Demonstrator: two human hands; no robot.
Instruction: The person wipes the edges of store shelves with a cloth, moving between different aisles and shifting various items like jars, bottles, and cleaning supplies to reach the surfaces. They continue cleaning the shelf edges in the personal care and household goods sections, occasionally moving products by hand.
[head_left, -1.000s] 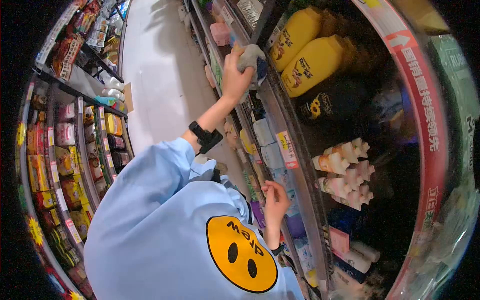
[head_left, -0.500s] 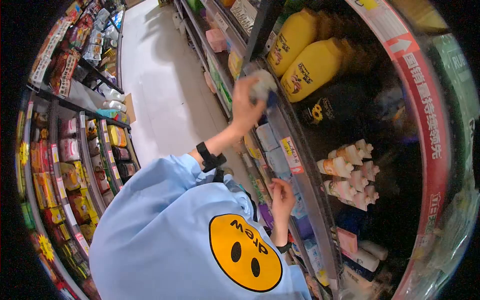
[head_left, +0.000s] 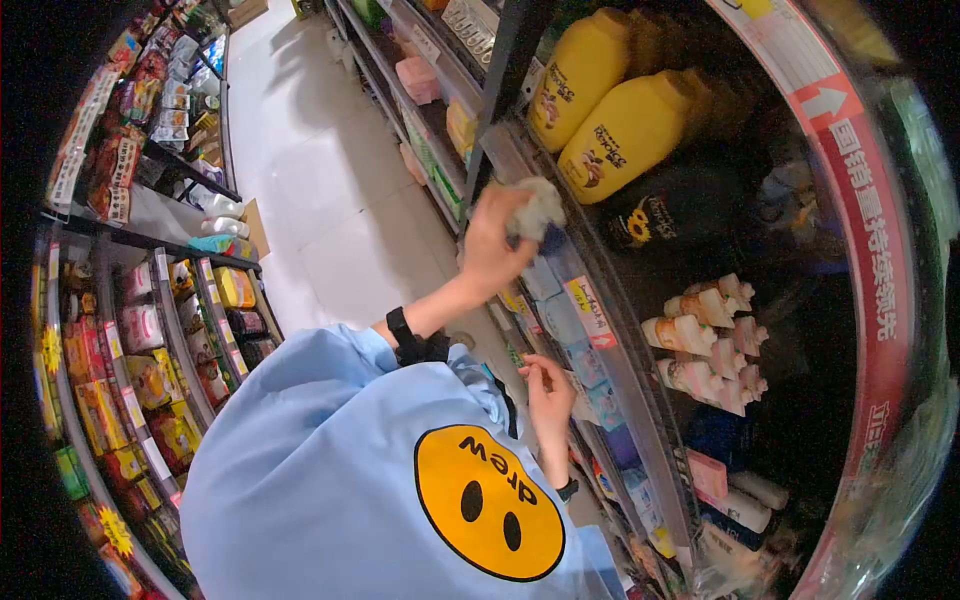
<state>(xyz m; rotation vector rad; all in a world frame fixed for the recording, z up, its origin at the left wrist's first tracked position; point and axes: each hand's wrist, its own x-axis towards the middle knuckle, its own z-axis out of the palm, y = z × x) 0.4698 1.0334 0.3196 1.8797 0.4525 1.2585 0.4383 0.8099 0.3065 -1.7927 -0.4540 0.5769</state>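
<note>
My left hand (head_left: 492, 243), with a black band on its wrist, is closed on a crumpled pale cloth (head_left: 541, 207). The cloth lies against the front edge of the shelf (head_left: 565, 222), just below two yellow bottles (head_left: 625, 135). Lower down, my right hand (head_left: 549, 392) hovers by the shelf front. Its fingers are loosely curled and apart, with nothing visible in them. A dark bottle with a sunflower print (head_left: 645, 222) stands behind the shelf edge near the cloth.
White-capped tubes (head_left: 700, 345) stand in a cluster on the same shelf. A yellow and red price tag (head_left: 590, 310) hangs on its edge. Blue packs (head_left: 585, 360) fill a lower tier. Across the pale aisle floor (head_left: 320, 190) are racks of packaged goods (head_left: 140, 340).
My left hand and the cloth have shifted slightly down along the shelf edge. My right hand has drawn a little left, away from the shelf. The view has shifted slightly.
</note>
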